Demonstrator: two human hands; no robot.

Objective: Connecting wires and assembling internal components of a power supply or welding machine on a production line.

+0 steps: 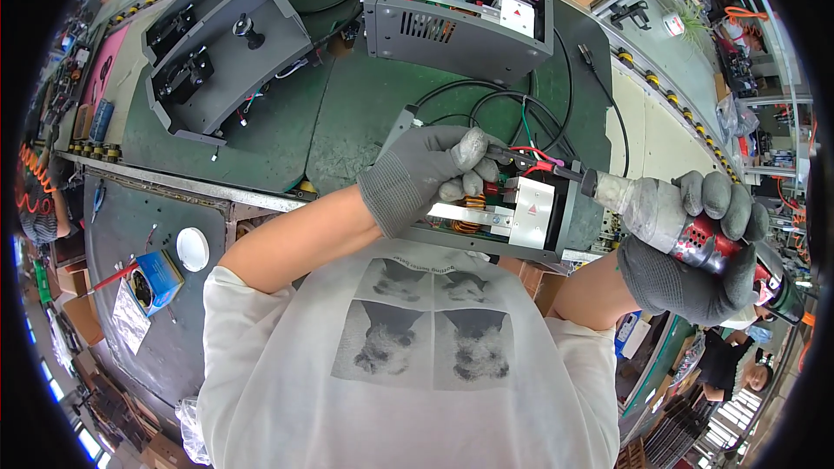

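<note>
My right hand [725, 247], in a grey glove, grips a red and grey power screwdriver [647, 208] held nearly level, its dark nose pointing left. My left hand [434, 165], gloved too, pinches a small dark part [502, 155]; what kind it is I cannot make out. Red wires [540, 167] run between that part and the screwdriver's tip, above an opened grey metal housing [560, 230]. Inside this housing lie a silver metal block [532, 213] with a warning label and a copper coil [472, 215]. Whether the tip touches a screw is too small to tell.
A similar grey unit [460, 30] stands farther back on the green mat [347, 113]. Back left lies a grey cover [234, 61] with black knobs. Black cables [565, 113] loop behind the housing. On the left bench are a blue box [156, 282] and a white lid [193, 249].
</note>
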